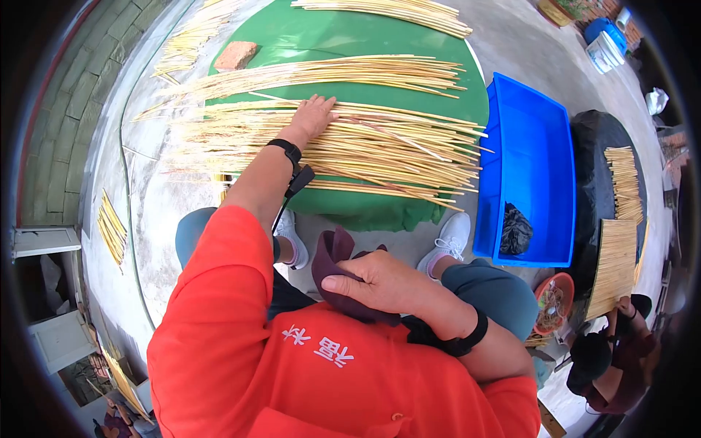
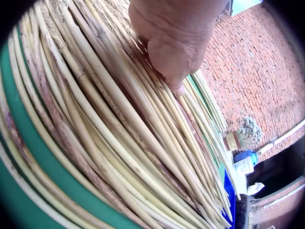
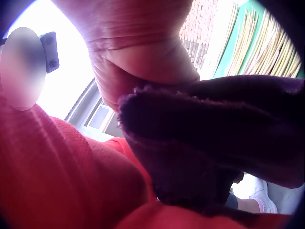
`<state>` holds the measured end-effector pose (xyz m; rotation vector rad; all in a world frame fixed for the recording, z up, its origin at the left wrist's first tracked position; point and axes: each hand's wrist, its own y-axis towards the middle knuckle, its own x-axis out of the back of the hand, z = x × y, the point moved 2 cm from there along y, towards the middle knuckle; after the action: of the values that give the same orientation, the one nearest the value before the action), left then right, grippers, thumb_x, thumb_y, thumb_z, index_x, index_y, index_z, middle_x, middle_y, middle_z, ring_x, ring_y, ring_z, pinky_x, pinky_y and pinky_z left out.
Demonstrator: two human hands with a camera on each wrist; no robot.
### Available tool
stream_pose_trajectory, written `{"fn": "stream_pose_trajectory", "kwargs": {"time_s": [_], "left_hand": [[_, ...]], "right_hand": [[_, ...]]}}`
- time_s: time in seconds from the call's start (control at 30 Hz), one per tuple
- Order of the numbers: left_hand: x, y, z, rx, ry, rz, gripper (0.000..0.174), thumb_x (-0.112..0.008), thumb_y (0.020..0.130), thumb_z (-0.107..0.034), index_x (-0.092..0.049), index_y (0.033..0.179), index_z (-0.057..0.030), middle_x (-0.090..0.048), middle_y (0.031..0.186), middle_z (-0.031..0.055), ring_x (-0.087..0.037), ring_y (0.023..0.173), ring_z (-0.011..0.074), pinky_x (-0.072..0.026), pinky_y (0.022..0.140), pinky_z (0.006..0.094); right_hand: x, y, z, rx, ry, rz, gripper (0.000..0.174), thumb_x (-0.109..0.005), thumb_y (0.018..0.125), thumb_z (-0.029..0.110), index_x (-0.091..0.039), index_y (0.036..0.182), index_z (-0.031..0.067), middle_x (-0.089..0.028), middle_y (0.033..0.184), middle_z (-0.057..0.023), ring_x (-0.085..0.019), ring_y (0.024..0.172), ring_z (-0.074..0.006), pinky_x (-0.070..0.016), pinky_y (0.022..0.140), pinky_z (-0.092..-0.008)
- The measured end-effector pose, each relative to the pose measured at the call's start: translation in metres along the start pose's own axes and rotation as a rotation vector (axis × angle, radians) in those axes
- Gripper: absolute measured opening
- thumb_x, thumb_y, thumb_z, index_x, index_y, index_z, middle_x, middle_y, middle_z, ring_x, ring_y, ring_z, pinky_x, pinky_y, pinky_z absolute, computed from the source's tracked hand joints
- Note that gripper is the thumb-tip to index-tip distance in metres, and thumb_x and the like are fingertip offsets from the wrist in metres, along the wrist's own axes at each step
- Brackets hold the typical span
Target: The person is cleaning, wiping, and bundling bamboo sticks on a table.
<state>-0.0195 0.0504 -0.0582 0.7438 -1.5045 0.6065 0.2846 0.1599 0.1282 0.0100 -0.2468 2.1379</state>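
A wide layer of dried straw-yellow plant stalks (image 1: 394, 150) lies across the green-covered table (image 1: 350, 208), with finer, frayed ends to the left. My left hand (image 1: 314, 117) rests on top of these stalks, near the layer's far edge. In the left wrist view the thumb (image 2: 174, 67) lies against the stems, some of which have purplish-brown patches. Close to my lap, my right hand (image 1: 383, 281) grips a dark purple cloth (image 1: 332, 259). The cloth (image 3: 190, 129) hangs in folds in the right wrist view and hides most of the fingers.
Further stalk bundles (image 1: 380, 71) and a brick (image 1: 235, 55) lie beyond on the table. To the right stands a blue tub (image 1: 537, 168) with a black plastic bag (image 1: 516, 230) inside. Another person (image 1: 617, 350) works beside a red basin (image 1: 555, 303). Loose stalks (image 1: 112, 226) lie on the floor at left.
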Motion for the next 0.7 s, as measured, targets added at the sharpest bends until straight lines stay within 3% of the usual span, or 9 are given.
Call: {"fn": "stream_pose_trajectory", "kwargs": {"time_s": [0.07, 0.1, 0.13, 0.2, 0.3, 0.4, 0.7], "left_hand": [[0.004, -0.003, 0.005, 0.105, -0.011, 0.161, 0.040, -0.036, 0.092, -0.037, -0.043, 0.125, -0.0152, -0.047, 0.118, 0.0099, -0.038, 0.118, 0.0265, -0.0273, 0.100, 0.0436], [0.006, -0.006, 0.005, 0.116, -0.045, 0.098, 0.032, -0.040, 0.091, -0.029, -0.050, 0.119, -0.0180, -0.052, 0.109, 0.0094, -0.042, 0.113, 0.0258, -0.0315, 0.097, 0.0400], [0.004, -0.006, 0.010, 0.122, -0.044, 0.101, 0.032, -0.040, 0.091, -0.029, -0.050, 0.119, -0.0180, -0.052, 0.109, 0.0094, -0.042, 0.113, 0.0258, -0.0315, 0.097, 0.0400], [0.007, -0.008, 0.021, 0.065, -0.134, 0.040, 0.027, -0.047, 0.086, -0.015, -0.057, 0.111, -0.0178, -0.055, 0.099, 0.0096, -0.049, 0.103, 0.0261, -0.0391, 0.090, 0.0367], [0.006, -0.009, 0.035, 0.156, -0.246, -0.010, 0.032, -0.050, 0.078, -0.004, -0.061, 0.105, -0.0173, -0.056, 0.090, 0.0105, -0.054, 0.093, 0.0277, -0.0446, 0.080, 0.0362], [0.005, -0.003, 0.040, 0.140, -0.205, -0.089, 0.032, -0.049, 0.077, 0.000, -0.062, 0.101, -0.0163, -0.056, 0.090, 0.0118, -0.055, 0.089, 0.0300, -0.0463, 0.076, 0.0388], [-0.002, 0.030, 0.030, 0.184, -0.046, -0.035, 0.022, -0.048, 0.076, 0.001, -0.053, 0.095, -0.0084, -0.056, 0.091, 0.0114, -0.053, 0.091, 0.0307, -0.0447, 0.077, 0.0392]], "right_hand": [[0.002, 0.001, -0.002, 0.014, -0.067, -0.028, 0.046, -0.047, 0.087, 0.041, -0.055, 0.068, -0.0001, -0.052, 0.058, -0.0196, -0.053, 0.056, -0.0370, -0.0409, 0.053, -0.0414], [0.003, 0.001, -0.002, 0.010, -0.066, -0.028, 0.046, -0.047, 0.087, 0.041, -0.055, 0.068, -0.0001, -0.052, 0.058, -0.0196, -0.053, 0.056, -0.0370, -0.0409, 0.053, -0.0414], [0.004, 0.002, -0.002, 0.002, -0.085, -0.033, 0.047, -0.047, 0.087, 0.041, -0.054, 0.066, -0.0002, -0.052, 0.057, -0.0199, -0.052, 0.056, -0.0378, -0.0405, 0.053, -0.0421], [0.006, 0.002, 0.001, 0.004, -0.107, -0.025, 0.048, -0.047, 0.087, 0.041, -0.053, 0.064, -0.0004, -0.051, 0.056, -0.0201, -0.052, 0.056, -0.0385, -0.0402, 0.053, -0.0427], [0.004, 0.002, 0.002, -0.003, -0.135, -0.027, 0.047, -0.047, 0.087, 0.042, -0.053, 0.065, 0.0005, -0.052, 0.057, -0.0197, -0.052, 0.055, -0.0381, -0.0397, 0.052, -0.0436], [0.002, 0.001, 0.000, 0.000, -0.132, -0.051, 0.046, -0.047, 0.087, 0.041, -0.053, 0.065, 0.0016, -0.053, 0.057, -0.0186, -0.052, 0.056, -0.0374, -0.0399, 0.052, -0.0438], [0.002, 0.003, 0.000, -0.010, -0.178, -0.082, 0.044, -0.048, 0.086, 0.042, -0.052, 0.065, 0.0036, -0.054, 0.060, -0.0168, -0.054, 0.059, -0.0365, -0.0414, 0.053, -0.0443]]}}
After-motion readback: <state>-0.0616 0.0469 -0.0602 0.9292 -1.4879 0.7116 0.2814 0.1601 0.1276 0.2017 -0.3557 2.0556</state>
